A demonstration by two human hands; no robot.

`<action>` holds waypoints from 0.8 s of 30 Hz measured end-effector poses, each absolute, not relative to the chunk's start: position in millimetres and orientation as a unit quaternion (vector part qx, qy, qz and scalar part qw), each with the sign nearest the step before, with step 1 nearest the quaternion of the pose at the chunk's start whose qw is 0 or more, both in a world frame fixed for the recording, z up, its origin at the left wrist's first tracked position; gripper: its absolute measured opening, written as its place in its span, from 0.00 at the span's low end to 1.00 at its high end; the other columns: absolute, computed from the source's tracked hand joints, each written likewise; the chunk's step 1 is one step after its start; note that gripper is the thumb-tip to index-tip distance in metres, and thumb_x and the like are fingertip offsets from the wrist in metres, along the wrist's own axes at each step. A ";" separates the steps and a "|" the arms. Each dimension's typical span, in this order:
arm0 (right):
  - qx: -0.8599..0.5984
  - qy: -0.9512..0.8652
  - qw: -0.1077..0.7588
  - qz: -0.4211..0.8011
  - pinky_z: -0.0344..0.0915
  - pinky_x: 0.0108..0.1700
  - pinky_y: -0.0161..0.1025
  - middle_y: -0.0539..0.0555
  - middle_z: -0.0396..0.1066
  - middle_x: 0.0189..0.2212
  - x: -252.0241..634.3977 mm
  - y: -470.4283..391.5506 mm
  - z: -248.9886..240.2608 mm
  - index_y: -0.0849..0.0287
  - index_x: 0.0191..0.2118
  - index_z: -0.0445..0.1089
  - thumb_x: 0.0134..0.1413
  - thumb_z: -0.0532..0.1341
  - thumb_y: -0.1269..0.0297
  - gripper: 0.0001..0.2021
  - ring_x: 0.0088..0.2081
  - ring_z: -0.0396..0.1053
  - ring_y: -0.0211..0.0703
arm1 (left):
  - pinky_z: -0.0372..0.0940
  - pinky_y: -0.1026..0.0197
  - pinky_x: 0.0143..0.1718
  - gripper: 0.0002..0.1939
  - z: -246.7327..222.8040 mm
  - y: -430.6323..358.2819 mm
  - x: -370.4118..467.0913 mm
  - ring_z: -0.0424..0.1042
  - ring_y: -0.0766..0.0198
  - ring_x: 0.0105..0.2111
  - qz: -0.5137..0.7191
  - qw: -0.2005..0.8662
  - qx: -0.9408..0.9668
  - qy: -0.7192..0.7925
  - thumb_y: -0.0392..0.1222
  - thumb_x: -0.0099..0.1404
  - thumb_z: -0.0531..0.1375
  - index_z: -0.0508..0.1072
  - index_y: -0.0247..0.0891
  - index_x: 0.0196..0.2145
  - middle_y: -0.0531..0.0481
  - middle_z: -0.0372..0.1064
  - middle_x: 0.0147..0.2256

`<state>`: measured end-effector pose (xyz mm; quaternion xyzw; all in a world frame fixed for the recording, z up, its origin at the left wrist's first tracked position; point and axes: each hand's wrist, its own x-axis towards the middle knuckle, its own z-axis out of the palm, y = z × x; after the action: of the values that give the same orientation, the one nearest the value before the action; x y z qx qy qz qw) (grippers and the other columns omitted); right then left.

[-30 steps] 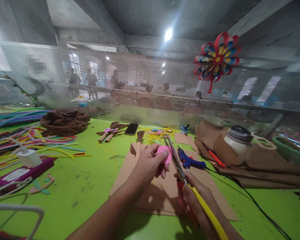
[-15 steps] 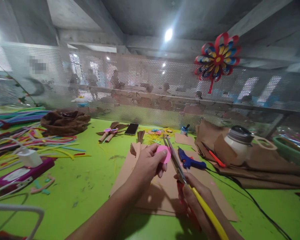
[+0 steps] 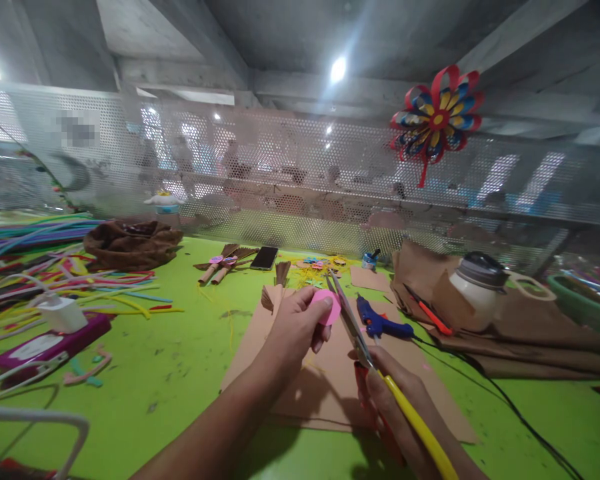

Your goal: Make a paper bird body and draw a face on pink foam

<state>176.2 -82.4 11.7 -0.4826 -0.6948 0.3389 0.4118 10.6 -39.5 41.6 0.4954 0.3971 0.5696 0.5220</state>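
Note:
My left hand pinches a round pink paper disc between thumb and fingers. In my right hand is a pair of scissors with yellow and red handles, its blades parted and pointing away from me, just right of the disc. Both hands are above a brown cardboard sheet on the green table. A blue glue gun lies on the sheet beyond my right hand. Behind my left hand is a folded brown paper piece.
Left are a purple power strip, pipe cleaners and a brown cloth bowl. Farther back lie a phone and paper rolls. Right are brown paper, a lidded jar, an orange cutter and a black cord.
Almost nothing differs. The pink disc has shifted very slightly to the left, away from the scissor blades, and the whole view has moved a little.

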 end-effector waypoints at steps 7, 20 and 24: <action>-0.482 -0.693 0.410 0.345 0.63 0.25 0.34 0.51 0.65 0.21 175.8 -82.6 12.4 0.61 0.39 0.72 0.55 0.53 0.40 0.26 0.22 0.62 0.39 | 0.47 0.70 0.15 0.10 40.9 -38.5 10.1 0.52 0.75 0.13 0.570 0.506 0.497 0.414 0.44 0.59 0.59 0.66 0.35 0.26 0.57 0.59 0.15; -0.474 -0.692 0.413 0.355 0.61 0.24 0.34 0.50 0.62 0.20 176.1 -82.8 13.2 0.61 0.39 0.72 0.54 0.54 0.39 0.27 0.21 0.60 0.39 | 0.45 0.70 0.14 0.10 42.4 -37.2 10.1 0.51 0.75 0.13 0.584 0.506 0.487 0.406 0.44 0.59 0.59 0.65 0.36 0.25 0.57 0.57 0.14; -0.478 -0.686 0.413 0.363 0.58 0.22 0.32 0.48 0.61 0.19 175.1 -81.1 5.8 0.61 0.38 0.71 0.54 0.53 0.38 0.28 0.20 0.58 0.36 | 0.45 0.70 0.14 0.10 41.4 -36.3 10.5 0.51 0.75 0.13 0.591 0.502 0.487 0.401 0.44 0.59 0.59 0.64 0.36 0.25 0.57 0.57 0.14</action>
<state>175.1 -81.1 5.8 -0.4775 -0.6856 0.3628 0.4127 10.5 -36.3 41.4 0.4869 0.4011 0.5912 0.5025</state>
